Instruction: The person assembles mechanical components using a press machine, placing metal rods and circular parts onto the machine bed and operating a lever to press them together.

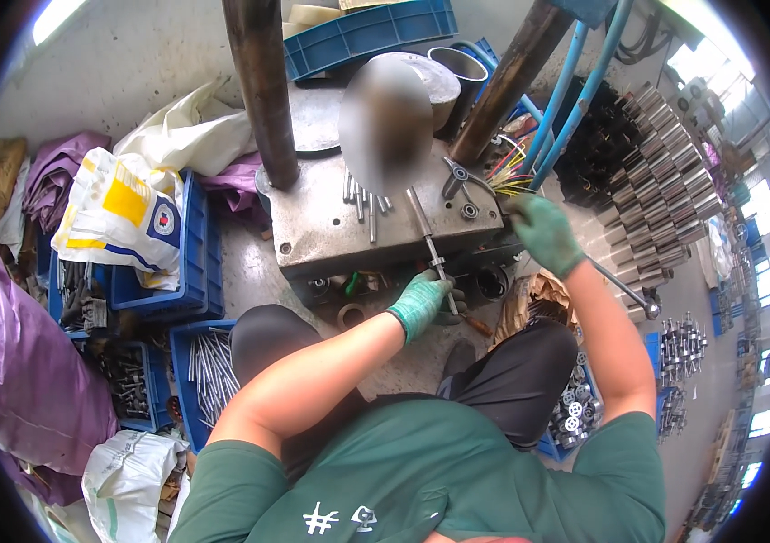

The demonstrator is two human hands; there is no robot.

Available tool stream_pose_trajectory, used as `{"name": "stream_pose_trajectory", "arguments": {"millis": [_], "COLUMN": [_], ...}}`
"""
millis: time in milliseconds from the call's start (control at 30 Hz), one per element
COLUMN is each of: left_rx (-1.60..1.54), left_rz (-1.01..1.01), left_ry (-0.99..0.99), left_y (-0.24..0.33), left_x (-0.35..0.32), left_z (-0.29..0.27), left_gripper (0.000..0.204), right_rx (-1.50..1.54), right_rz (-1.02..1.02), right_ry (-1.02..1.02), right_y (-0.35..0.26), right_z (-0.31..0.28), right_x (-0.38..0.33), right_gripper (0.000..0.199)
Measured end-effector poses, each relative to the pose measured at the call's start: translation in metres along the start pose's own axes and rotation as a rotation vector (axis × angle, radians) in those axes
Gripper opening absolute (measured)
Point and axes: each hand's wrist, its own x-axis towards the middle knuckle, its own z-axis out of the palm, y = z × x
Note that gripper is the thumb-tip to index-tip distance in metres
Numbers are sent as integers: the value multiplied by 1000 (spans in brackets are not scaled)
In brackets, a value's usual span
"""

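My left hand (423, 303), in a green knit glove, is closed around the lower part of a slim metal shaft (422, 220) with a collar. The shaft's upper end leans over the front of a thick steel plate (313, 226). My right hand (545, 235), gloved likewise, has curled fingers at the plate's right corner; what they grip is hidden. A ball-ended lever (625, 290) emerges from beneath my right wrist. Close by on the plate are a ring-shaped part (468, 210) and a metal handle piece (455, 181). Several short pins (371, 217) lie farther left.
Two thick steel columns (263, 90) rise from the plate. Left stand blue crates, one holding long rods (213, 371), and a white-yellow bag (123, 213). Stacked metal tubes (665, 172) and bundled wires (513, 167) are on the right. A blurred patch covers the plate's back.
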Motion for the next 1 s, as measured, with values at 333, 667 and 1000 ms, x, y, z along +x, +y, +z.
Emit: {"name": "stream_pose_trajectory", "arguments": {"millis": [333, 667, 1000], "left_rx": [111, 555, 444], "left_rz": [157, 566, 1339], "left_ry": [32, 143, 89], "left_y": [16, 8, 169], "left_x": [13, -3, -66], "left_z": [-18, -46, 3], "left_gripper": [22, 28, 46], "right_rx": [-213, 60, -126], "right_rz": [297, 190, 220], "right_ry": [-98, 529, 719], "right_y": [29, 71, 99], "right_z": [-176, -150, -181], "right_x": [-138, -126, 2], "right_gripper": [34, 27, 45]}}
